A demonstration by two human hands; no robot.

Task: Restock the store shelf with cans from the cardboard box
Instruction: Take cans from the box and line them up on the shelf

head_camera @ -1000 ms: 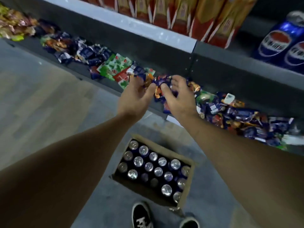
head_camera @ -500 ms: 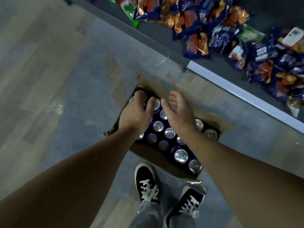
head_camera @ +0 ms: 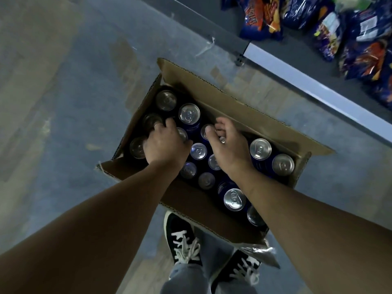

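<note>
Cardboard box (head_camera: 212, 90) sits open on the grey floor (head_camera: 63, 102) at the centre of the frame, with its far flap standing up toward the store shelf (head_camera: 307, 81). Only the shelf's pale front edge shows, running down the upper right. The box holds the cans (head_camera: 189, 114), which stand upright in rows with their silver tops showing. None has reached the shelf.

Half a second ago both hands hovered over the can tops, and a second ago they were up among the snack bags (head_camera: 261, 15) on the shelf. Now they have dropped into the box. I judge that this is the start of a pick and that restocking has barely begun, since the box looks close to full.

The left hand (head_camera: 167, 145) is at the left side of the box, fingers (head_camera: 169, 125) curled downward in a claw among the tops. The palm covers the can beneath, so I cannot tell whether the grip has closed on it. The right hand (head_camera: 229, 151) is in the middle, its thumb on the rim of one can and its fingers bent over the far side. Whether it holds that can or only touches it is also unclear.

The forearms hide several cans in the near rows, and the darker left corner makes those tops hard to count. The can labels are dark blue but unreadable. The snack bags are cut off at the upper right edge, and no shelf space for cans is in view. Below the box are two black shoes (head_camera: 182, 240) and a scrap of torn plastic wrap (head_camera: 258, 251).
</note>
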